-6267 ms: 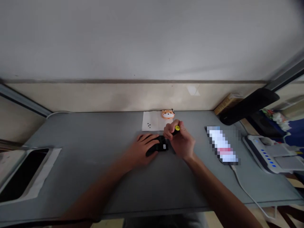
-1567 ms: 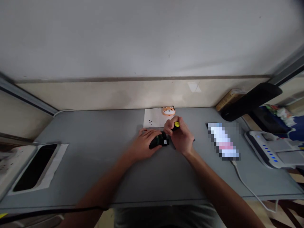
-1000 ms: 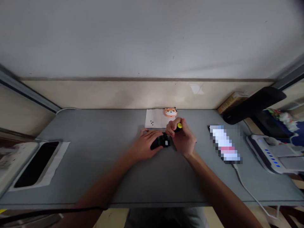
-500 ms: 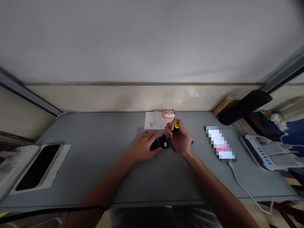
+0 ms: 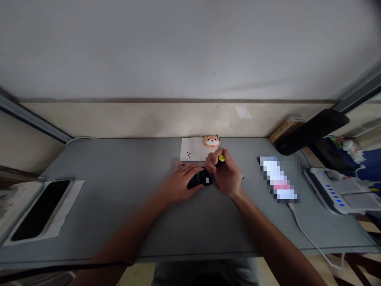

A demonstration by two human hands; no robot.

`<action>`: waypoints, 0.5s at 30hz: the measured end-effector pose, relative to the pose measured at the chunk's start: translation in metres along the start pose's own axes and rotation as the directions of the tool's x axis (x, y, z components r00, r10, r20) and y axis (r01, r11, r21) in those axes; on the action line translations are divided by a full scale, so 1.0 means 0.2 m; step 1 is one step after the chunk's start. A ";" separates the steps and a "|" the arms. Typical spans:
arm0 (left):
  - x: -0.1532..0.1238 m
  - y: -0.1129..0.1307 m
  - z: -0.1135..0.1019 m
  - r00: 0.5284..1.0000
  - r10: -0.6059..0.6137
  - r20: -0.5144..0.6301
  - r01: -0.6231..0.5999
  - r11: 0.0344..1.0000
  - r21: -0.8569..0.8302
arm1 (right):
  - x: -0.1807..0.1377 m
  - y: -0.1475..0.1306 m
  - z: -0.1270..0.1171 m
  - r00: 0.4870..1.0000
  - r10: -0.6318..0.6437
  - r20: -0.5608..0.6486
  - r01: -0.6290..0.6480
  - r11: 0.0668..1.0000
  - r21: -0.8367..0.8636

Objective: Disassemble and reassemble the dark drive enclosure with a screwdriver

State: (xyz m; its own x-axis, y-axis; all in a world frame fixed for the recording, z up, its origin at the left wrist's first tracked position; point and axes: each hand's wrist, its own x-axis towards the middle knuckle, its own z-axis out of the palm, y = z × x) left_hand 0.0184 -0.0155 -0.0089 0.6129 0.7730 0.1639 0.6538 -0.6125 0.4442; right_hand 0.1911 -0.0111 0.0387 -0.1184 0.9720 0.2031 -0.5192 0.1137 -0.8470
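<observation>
Several small dark pieces [image 5: 189,154] are lying on the white sheet [image 5: 196,147], apparently set aside already; work remaining: cannot tell. Left hand [image 5: 181,180] is clasping the black device [image 5: 201,178] on the desk [image 5: 133,163]; right hand [image 5: 228,172] is gripping a yellow-topped handle [image 5: 222,158] just beside it.

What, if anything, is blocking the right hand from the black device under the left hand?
Nothing visible: the right hand, gripping a yellow-ended black handle, is right beside the uncovered end of the black device. The left hand covers the other end. What lies beneath the right hand is hidden.
</observation>
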 end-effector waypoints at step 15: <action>0.00 -0.01 0.01 1.000 0.002 -0.012 -0.002 1.000 0.002 | 0.00 0.01 -0.01 1.000 -0.007 0.023 0.006 0.999 0.046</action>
State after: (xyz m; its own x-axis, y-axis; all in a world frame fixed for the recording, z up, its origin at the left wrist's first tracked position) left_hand 0.0184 -0.0154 -0.0115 0.6085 0.7739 0.1756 0.6537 -0.6143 0.4419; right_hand 0.1911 -0.0110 0.0352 -0.1337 0.9662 0.2203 -0.5580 0.1103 -0.8225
